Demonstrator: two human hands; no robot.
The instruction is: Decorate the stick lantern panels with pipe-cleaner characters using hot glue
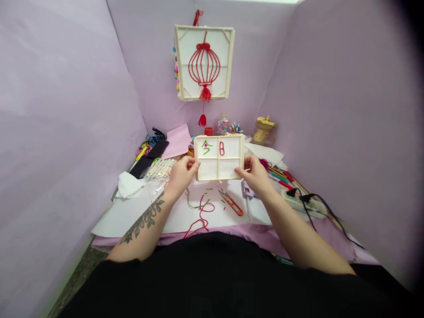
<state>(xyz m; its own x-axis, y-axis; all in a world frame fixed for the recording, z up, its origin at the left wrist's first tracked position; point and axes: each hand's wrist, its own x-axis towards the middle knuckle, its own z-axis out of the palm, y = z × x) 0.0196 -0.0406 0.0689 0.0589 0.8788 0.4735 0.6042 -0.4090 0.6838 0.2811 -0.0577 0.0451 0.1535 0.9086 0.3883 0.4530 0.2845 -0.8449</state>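
Between my two hands a pale wooden frame [217, 158] with white panels is held upright above the table. Crossbars split its face into compartments. A green character with a small pink dot is in the upper left one, a red character in the upper right. My left hand [184, 173] pinches the frame's left edge; my right hand [254, 176] grips its lower right edge. Below on the white sheet [179, 221] lie orange-handled thread snips [234, 206], a loose red cord [200, 221], a green cord [193, 206] and small green and red snippets.
A box-shaped lantern [217, 62] with a red cord design hangs at the back. Behind the frame stands a jar of pompoms [222, 125]. Pink paper [177, 142] and packaged sticks [160, 169] lie left. Rightward are pens [281, 182], a power strip [306, 204] and black cables [327, 216].
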